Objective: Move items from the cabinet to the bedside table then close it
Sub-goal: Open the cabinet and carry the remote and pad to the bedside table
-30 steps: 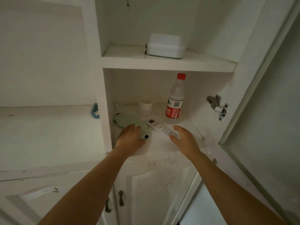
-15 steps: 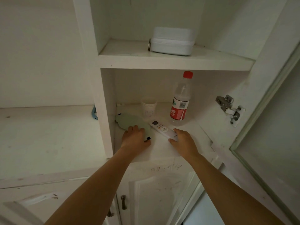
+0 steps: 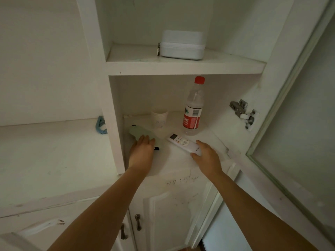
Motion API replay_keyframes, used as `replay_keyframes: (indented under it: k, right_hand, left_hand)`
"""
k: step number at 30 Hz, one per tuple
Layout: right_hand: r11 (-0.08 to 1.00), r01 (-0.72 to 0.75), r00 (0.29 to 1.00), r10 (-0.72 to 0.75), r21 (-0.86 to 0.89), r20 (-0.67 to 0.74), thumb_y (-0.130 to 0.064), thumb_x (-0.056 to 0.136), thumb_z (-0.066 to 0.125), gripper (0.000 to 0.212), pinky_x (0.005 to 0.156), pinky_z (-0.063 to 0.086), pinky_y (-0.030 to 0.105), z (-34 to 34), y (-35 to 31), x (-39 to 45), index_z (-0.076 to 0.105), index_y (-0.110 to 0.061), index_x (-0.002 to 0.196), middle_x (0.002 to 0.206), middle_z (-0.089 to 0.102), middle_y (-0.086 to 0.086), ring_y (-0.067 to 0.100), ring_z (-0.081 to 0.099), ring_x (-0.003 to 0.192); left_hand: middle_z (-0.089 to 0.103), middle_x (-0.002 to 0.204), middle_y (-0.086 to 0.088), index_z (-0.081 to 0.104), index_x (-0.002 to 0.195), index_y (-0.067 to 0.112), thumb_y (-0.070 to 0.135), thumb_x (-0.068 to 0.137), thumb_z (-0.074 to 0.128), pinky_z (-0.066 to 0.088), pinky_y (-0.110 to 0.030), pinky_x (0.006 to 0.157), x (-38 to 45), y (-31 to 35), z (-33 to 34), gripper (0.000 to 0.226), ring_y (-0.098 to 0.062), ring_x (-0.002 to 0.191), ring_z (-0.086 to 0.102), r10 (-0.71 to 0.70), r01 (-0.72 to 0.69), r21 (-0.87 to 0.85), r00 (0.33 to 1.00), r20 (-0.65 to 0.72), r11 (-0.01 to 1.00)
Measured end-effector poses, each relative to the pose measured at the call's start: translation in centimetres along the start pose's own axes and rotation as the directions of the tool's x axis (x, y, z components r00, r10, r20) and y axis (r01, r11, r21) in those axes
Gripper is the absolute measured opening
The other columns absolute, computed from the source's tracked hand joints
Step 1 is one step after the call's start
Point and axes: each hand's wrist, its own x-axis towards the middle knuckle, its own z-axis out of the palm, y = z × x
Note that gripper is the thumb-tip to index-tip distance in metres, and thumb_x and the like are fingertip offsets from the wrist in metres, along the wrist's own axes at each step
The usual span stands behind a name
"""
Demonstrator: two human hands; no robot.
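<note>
Both hands on the lower shelf of the open cabinet, one item under each.

The left hand (image 3: 142, 151) lies flat, fingers straight, on the pale green pad (image 3: 138, 132) at centre-left of the frame; it presses rather than grips. The pad looks thin, soft and light, so it will likely flop; pinching one edge or scooping under it would suit. The right hand (image 3: 205, 153) curls thumb and fingers round the near end of the remote (image 3: 183, 143) at frame centre. The remote looks rigid, light and smooth; an end hold may tip, so a mid-body hold seems safer. Behind stand a paper cup (image 3: 159, 118), crushable, and a bottle (image 3: 193, 109), probably the heaviest, best held at its label. A white case (image 3: 183, 45) sits on the upper shelf.
</note>
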Motion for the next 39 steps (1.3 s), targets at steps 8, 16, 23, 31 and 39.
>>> replay_keyframes:
  k: [8,16,23,31,39]
  right_hand:
    - [0.999,-0.021,0.993,0.025,0.041,-0.116,-0.015,0.086,0.062,0.057,0.097,0.04,0.027,-2.1,-1.3,-4.1,0.038,-0.006,0.136,0.133,0.051,0.012,0.023,0.049,0.122]
    - [0.993,-0.096,0.972,0.108,0.07,-0.207,-0.017,0.085,0.063,0.056,0.098,0.041,0.03,-4.2,-2.5,-9.4,0.04,-0.006,0.135,0.134,0.051,0.011,0.024,0.05,0.121]
    - [0.983,-0.075,0.967,0.113,0.17,-0.23,-0.014,0.085,0.063,0.051,0.098,0.043,0.031,-6.0,-2.5,-14.3,0.045,-0.006,0.132,0.133,0.052,0.011,0.024,0.051,0.119]
    - [0.967,-0.023,0.981,0.071,0.253,-0.181,-0.012,0.084,0.064,0.049,0.095,0.047,0.033,-8.8,-1.4,-22.9,0.047,-0.006,0.13,0.131,0.053,0.011,0.025,0.051,0.118]
    - [0.961,0.041,0.994,-0.012,0.272,-0.107,-0.011,0.084,0.064,0.049,0.091,0.043,0.025,-10.8,-2.0,-31.9,0.048,-0.006,0.13,0.13,0.054,0.011,0.024,0.052,0.116]
  left_hand:
    - [0.043,0.143,-0.013,0.046,0.133,0.008,-0.003,0.089,0.048,0.043,-0.042,0.098,-3.2,0.1,-2.2,0.046,-0.029,0.134,0.038,0.046,-0.079,-0.204,0.986,-0.162,0.976]
    - [0.067,0.103,-0.02,0.066,0.102,0.0,-0.01,0.069,0.068,0.056,-0.046,0.067,-7.2,0.1,-3.1,0.035,-0.039,0.096,0.064,0.175,-0.241,-0.213,0.942,-0.287,0.947]
    - [0.07,0.092,-0.017,0.069,0.094,0.001,-0.01,0.063,0.074,0.059,-0.042,0.06,-12.0,1.2,-4.9,0.033,-0.035,0.085,0.068,0.233,-0.309,-0.189,0.912,-0.338,0.932]
    - [0.07,0.095,-0.016,0.068,0.096,0.001,-0.01,0.066,0.071,0.057,-0.041,0.067,-21.3,3.5,-6.9,0.033,-0.033,0.089,0.066,0.154,-0.26,-0.241,0.91,-0.384,0.935]
    - [0.07,0.097,-0.015,0.067,0.101,0.001,-0.01,0.073,0.061,0.054,-0.039,0.067,-33.0,4.7,-9.4,0.03,-0.031,0.093,0.064,0.024,-0.142,-0.289,0.926,-0.376,0.947]
